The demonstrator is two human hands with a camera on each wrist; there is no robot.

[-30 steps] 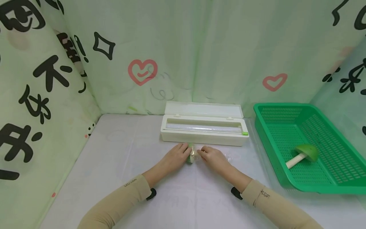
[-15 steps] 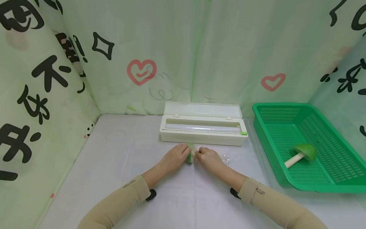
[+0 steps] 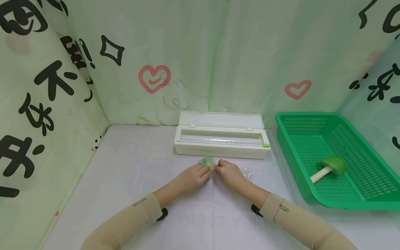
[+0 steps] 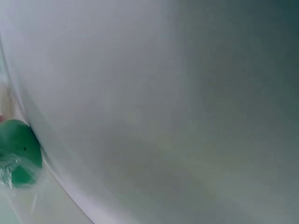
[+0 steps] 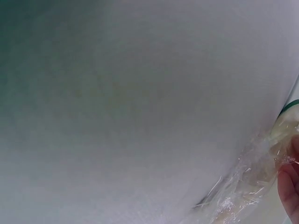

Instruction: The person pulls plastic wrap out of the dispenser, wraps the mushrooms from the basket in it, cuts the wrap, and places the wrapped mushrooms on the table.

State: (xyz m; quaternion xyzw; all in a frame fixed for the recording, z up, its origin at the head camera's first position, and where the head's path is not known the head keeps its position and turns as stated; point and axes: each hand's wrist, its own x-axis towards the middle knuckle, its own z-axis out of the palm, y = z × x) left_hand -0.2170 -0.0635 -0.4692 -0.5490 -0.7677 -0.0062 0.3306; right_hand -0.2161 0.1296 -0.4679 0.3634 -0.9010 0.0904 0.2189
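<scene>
Between my hands, in the head view, is a green mushroom (image 3: 206, 161) wrapped in crinkled cling film (image 5: 247, 182). My left hand (image 3: 194, 176) holds it from the near side, with the rounded cap showing beyond the fingers; the left wrist view shows the green cap (image 4: 21, 151) with film over it. My right hand (image 3: 229, 172) pinches the film just right of the mushroom, its fingertips (image 5: 287, 186) at the right edge of the right wrist view. A loose tail of film sticks out right of this hand. The stem is mostly hidden by the hands.
A white cling film dispenser (image 3: 222, 150) stands behind the hands, lid raised, with a film roll (image 3: 222, 139) and a green slider (image 3: 266, 145). At right, a green basket (image 3: 295, 173) contains another green-capped mushroom (image 3: 332, 165). Drawn-on curtains enclose the white-covered table (image 3: 131, 166).
My left hand has shifted from the mushroom's left side to its near side, turning the mushroom so its cap points away. My right hand has moved slightly left, keeping its pinch.
</scene>
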